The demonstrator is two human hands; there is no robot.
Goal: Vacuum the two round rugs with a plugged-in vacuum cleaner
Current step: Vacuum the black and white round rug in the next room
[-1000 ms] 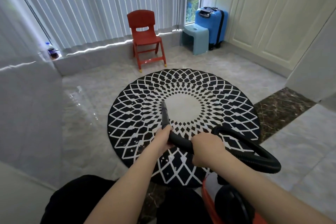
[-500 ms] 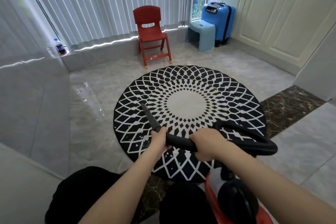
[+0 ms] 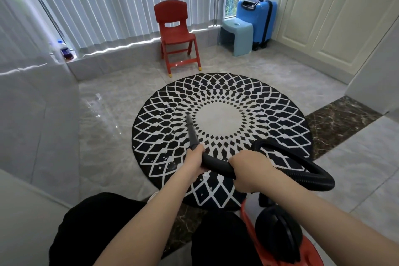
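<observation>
The round black-and-white patterned rug [image 3: 222, 134] lies on the floor ahead, the black ribbed vacuum hose [image 3: 280, 168] grasped by right hand [image 3: 248, 171] behind left hand [image 3: 195, 161], its slim black nozzle [image 3: 191, 130] pointing forward, tip just left of the rug's pale centre.

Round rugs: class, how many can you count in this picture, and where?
1. The black-and-white round rug lies on the tiled floor in front of the person, below the red chair. The task names two; the second is outside this view.
</observation>
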